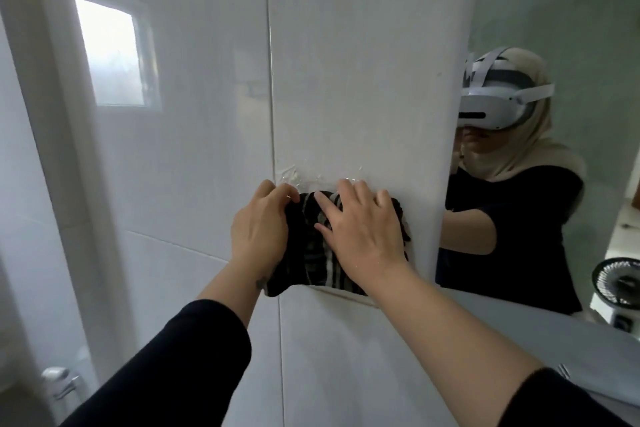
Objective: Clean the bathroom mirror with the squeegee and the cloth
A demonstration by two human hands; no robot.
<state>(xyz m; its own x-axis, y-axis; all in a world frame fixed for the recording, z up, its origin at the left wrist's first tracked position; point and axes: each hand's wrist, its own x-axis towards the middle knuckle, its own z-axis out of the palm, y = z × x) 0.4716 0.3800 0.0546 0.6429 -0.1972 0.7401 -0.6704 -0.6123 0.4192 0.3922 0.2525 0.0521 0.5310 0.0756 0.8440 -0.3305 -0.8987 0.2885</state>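
While both your hands work at the tiled wall, the cloth (313, 250) sits bunched between them, dark with pale stripes, hanging just left of the mirror (554, 184) rather than on the glass. Your left hand (259, 229) has its fingers curled closed on the cloth's left edge; your right hand (363, 236) lies over it with fingers spread wide and flat, pressing it to the wall (346, 80). The cloth looks soft, light and limp, so it will likely sag and fold unless you gather a good wad into the palm. Droplets (294, 175) glint on the tile just above it, so expect it to be damp and the surface slick. The squeegee is not in this head view.
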